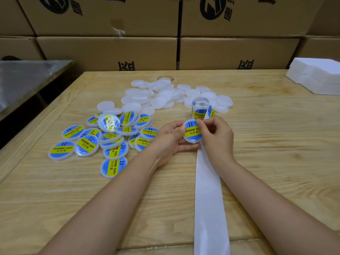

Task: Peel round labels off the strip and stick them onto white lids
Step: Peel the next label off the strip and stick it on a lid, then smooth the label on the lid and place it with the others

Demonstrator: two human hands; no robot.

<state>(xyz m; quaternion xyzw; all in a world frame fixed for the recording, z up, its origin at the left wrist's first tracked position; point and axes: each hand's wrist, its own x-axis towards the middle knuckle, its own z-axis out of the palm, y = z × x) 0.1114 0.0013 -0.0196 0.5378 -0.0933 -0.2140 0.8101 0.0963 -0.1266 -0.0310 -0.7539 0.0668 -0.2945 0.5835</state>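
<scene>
My left hand (170, 139) holds a white lid (191, 132) by its left edge, and a blue and yellow round label covers its top. My right hand (215, 134) pinches the label's upper right edge with thumb and fingertips. Just behind my hands stands the label roll (201, 108), still carrying labels. Its bare white backing strip (209, 196) runs from under my right hand toward me and off the table's near edge. Plain white lids (161, 95) lie piled at the back. Several labelled lids (110, 140) lie in a heap on the left.
Everything sits on a pale wooden table (276, 162). White foam blocks (316, 77) lie at the far right corner. Cardboard boxes (110, 50) are stacked behind the table. To the left stands a metal table (27, 78).
</scene>
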